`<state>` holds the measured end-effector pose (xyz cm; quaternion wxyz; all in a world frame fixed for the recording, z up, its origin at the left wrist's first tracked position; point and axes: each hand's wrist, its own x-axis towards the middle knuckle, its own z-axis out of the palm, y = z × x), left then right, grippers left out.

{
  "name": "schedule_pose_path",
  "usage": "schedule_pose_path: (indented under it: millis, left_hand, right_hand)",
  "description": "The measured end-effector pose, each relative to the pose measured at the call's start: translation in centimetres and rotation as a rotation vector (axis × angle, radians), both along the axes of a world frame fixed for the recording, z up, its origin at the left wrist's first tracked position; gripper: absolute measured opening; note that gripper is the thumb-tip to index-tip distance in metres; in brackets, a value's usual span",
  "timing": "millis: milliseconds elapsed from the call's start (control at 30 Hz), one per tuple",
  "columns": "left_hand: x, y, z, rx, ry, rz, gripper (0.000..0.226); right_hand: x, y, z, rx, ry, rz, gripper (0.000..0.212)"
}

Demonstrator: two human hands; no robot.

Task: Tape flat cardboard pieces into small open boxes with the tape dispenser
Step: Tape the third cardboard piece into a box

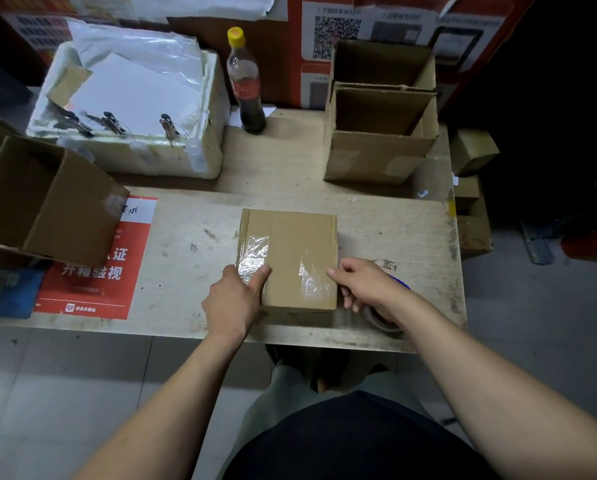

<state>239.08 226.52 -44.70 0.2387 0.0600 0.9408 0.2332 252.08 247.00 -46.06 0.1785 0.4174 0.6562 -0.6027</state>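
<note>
Around the small cardboard box stand an open carton tipped on its side at the left edge, a white foam crate holding paper sheets and metal clips, a dark-liquid bottle with a yellow cap, and two open cartons stacked at the back right. A red printed sheet lies flat on the scuffed, pale wooden surface, partly under the tipped carton. The small box sits near the front edge, its brown top crossed by shiny, wrinkled clear tape. The left hand grips the box's near left corner, thumb pressed on the tape. The right hand has its thumb on the box's right edge, fingers curled down beside it. Below that wrist a tape dispenser shows only in part, a grey roll and a blue bit; whether the fingers hold it is hard to make out
</note>
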Motion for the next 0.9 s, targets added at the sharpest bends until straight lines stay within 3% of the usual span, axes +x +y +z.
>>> schedule_pose_path:
  millis: [133,233,300,400,500,567,633,667,700,767,900]
  left_hand:
    - [-0.2,0.0,-0.1,-0.015,-0.017,-0.012,0.065]
    - [-0.9,-0.4,-0.2,-0.021,-0.054,-0.004,0.062]
    - [-1.1,-0.6,-0.2,-0.019,-0.066,0.002,0.061]
    - [-1.2,-0.4,-0.1,-0.047,-0.063,-0.005,0.060]
    - [-1.4,-0.3,0.1,-0.073,-0.081,-0.007,0.060]
    - [-1.5,-0.3,0.2,-0.071,-0.088,-0.004,0.061]
    - [-1.4,-0.2,0.3,-0.078,-0.098,0.005,0.062]
    - [-1.3,-0.1,0.3,-0.080,-0.102,0.008,0.062]
    - [-1.2,0.0,0.4,-0.082,-0.106,0.013,0.062]
    - [-1.2,0.2,0.6,-0.090,-0.113,0.021,0.062]
    - [-0.8,0.4,1.4,-0.133,-0.084,0.037,0.059]
  right_hand:
    - [0.1,-0.7,0.2,0.204,0.051,0.024,0.040]
    - [0.1,-1.2,0.7,0.244,0.041,0.130,0.035]
    - [0.4,-1.5,0.7,0.135,0.036,0.151,0.030]
    - [0.8,-1.7,0.7,-0.063,0.059,-0.013,0.026]
    - [0.9,-1.0,0.8,-0.106,0.024,-0.102,0.028]
    - [1.3,0.3,0.9,0.123,0.015,-0.029,0.032]
    - [2.6,2.2,1.2,0.522,0.008,0.109,0.015]
    - [3.6,3.2,1.3,0.681,-0.017,0.221,0.018]
    - [4.4,4.0,1.3,0.766,-0.085,0.342,0.035]
    - [5.7,5.0,0.7,0.787,-0.263,0.480,0.057]
    - [6.4,5.0,-0.8,0.751,-0.342,0.544,0.060]
